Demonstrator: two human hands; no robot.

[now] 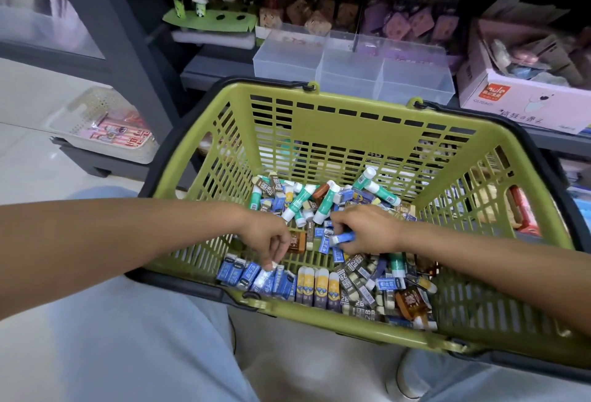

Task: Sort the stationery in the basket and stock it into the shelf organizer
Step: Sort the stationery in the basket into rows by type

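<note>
Fingers of the left hand (pixel 270 246) are pinching a blue-sleeved eraser (pixel 267 273) at the end of a tidy row of blue erasers (pixel 252 277) lining the near edge of the green basket (pixel 348 104), while the right hand (pixel 364 230) is curling around several more blue erasers (pixel 342 238) at the basket's centre. Green-and-white glue sticks (pixel 299 203) are lying heaped toward the far wall, and 2B erasers (pixel 358 286) are crowding the near right corner. The clear shelf organizer (pixel 351 65) is waiting beyond the far rim. A loose handful could spill, or a nudge could topple the row, mixing the kinds again.
</note>
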